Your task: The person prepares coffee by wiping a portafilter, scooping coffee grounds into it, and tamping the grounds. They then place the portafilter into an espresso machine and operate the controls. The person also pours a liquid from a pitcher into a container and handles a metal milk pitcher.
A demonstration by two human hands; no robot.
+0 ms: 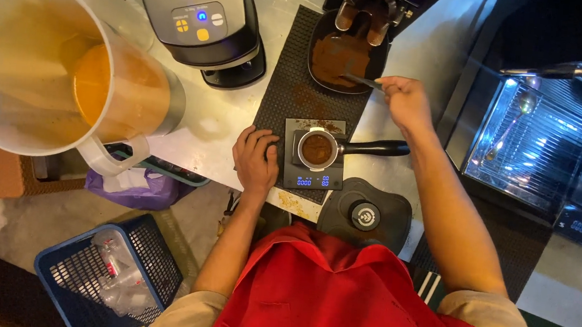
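Portafilter (320,149) w/ brown coffee grounds, basket up, sitting on small black scale (314,155); black handle pointing off scale's right side. Scale on black ribbed mat (290,87), on pale worktop (222,120).

Beyond scale, top end of mat: dark tray (344,60) of loose grounds under grinder spouts (365,13). Some grounds spilled on mat between tray and scale.

Doing this step well, by judgement: small amts only, spoon kept low over basket, eyes on scale readout, no bumping scale, handle left alone so reading stays true.

Right hand (407,100) up-right of scale, fingers pinched shut on thin dark spoon (361,80), its far end at tray's near edge. Left hand (255,157) just left of scale, palm down, fingers loosely curled, holding nothing; fingertips touching or nearly touching scale's left edge, can't tell which.

Further out from scale: round black tamper (364,216) on dark pad just below-right; grey appliance w/ lit buttons (202,21) up-left; big clear pitcher (56,72) w/ orange liquid far left; espresso machine drip tray (528,144) far right; blue basket (109,274) on floor below-left. Red apron (356,300) at bottom.
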